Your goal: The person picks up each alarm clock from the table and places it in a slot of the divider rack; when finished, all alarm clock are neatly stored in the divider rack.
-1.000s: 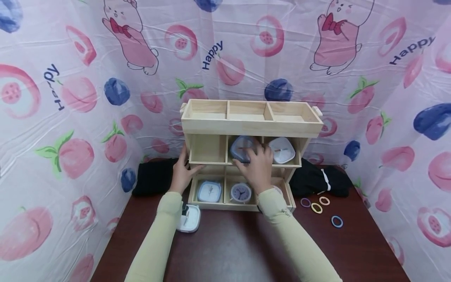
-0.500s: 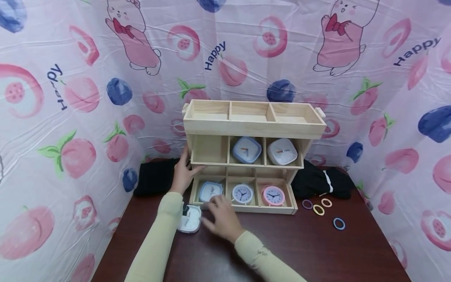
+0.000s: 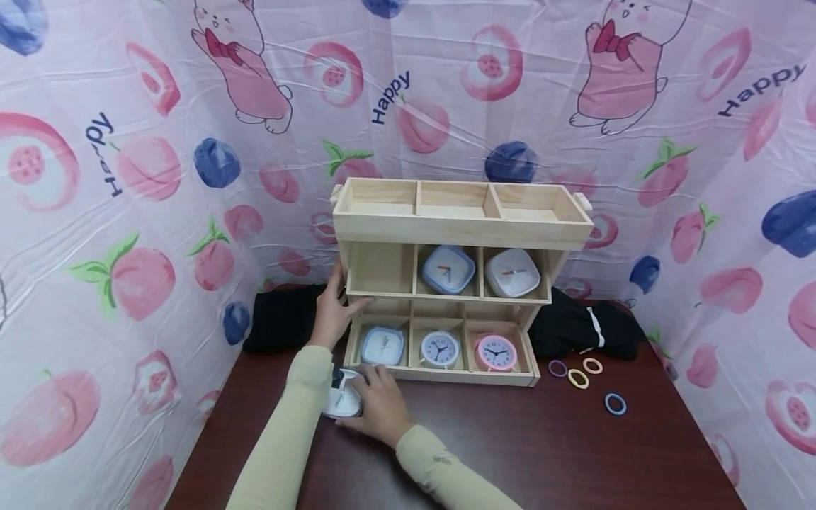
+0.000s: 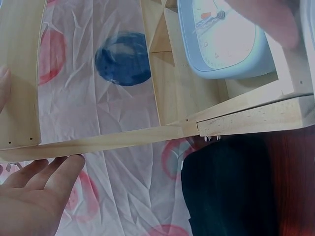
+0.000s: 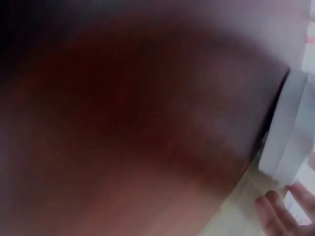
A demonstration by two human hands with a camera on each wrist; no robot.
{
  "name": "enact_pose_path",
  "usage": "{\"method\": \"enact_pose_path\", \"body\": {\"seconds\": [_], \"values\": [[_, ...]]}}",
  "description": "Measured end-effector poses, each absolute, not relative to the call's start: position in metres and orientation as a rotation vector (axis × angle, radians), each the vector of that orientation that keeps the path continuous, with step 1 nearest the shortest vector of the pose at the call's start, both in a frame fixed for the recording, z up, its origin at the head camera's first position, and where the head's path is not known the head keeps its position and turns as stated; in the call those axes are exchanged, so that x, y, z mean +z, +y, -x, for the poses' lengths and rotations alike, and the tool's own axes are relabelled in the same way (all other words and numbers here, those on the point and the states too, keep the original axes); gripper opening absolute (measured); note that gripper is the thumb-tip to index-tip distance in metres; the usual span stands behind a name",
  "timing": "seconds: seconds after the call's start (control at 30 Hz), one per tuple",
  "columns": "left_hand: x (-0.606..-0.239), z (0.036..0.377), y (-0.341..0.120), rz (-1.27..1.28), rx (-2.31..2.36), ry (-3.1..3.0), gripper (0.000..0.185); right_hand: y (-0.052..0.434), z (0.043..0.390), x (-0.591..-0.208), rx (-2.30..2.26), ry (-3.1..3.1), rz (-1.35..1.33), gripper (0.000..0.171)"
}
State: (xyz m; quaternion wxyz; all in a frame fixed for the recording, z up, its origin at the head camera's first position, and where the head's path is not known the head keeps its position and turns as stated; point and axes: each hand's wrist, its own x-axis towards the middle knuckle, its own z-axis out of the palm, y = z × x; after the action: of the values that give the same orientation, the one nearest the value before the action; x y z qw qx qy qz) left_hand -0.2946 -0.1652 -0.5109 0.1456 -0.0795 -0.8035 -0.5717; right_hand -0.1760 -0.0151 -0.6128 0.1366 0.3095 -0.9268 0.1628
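A wooden tiered organiser stands at the table's back. My left hand is against its left side, fingers fairly straight along the side bar in the left wrist view and thumb at the middle tier's front edge. On the table by the lower tier's left corner lies a white square alarm clock. My right hand grips its right side, fingers over the top edge and thumb low; in the right wrist view, fingertips are right at the clock's rim. My left sleeve hides part of the clock.
The middle tier holds a blue clock and another white clock. Below sit a light-blue clock, a white round clock and a pink clock. Black cloths flank the organiser; several coloured rings lie right.
My right hand has left the blue clock in the middle tier, come down and left, and now has hold of the white clock on the table. My left hand has stayed on the organiser.
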Motion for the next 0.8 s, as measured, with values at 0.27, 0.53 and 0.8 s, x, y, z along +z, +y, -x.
{"method": "enact_pose_path", "body": {"seconds": [0.27, 0.53, 0.8], "values": [[-0.511, 0.295, -0.164, 0.236, -1.659, -2.307, 0.114, -0.017, 0.173, -0.616, 0.737, -2.768, -0.818, 0.075], [-0.510, 0.294, -0.166, 0.201, -1.666, -2.323, 0.112, 0.010, 0.166, -0.610, 0.925, -2.842, -0.821, 0.102], [-0.508, 0.292, -0.166, 0.191, -1.681, -2.333, 0.113, 0.043, 0.155, -0.618, 0.785, -2.723, -0.907, 0.097]]}}
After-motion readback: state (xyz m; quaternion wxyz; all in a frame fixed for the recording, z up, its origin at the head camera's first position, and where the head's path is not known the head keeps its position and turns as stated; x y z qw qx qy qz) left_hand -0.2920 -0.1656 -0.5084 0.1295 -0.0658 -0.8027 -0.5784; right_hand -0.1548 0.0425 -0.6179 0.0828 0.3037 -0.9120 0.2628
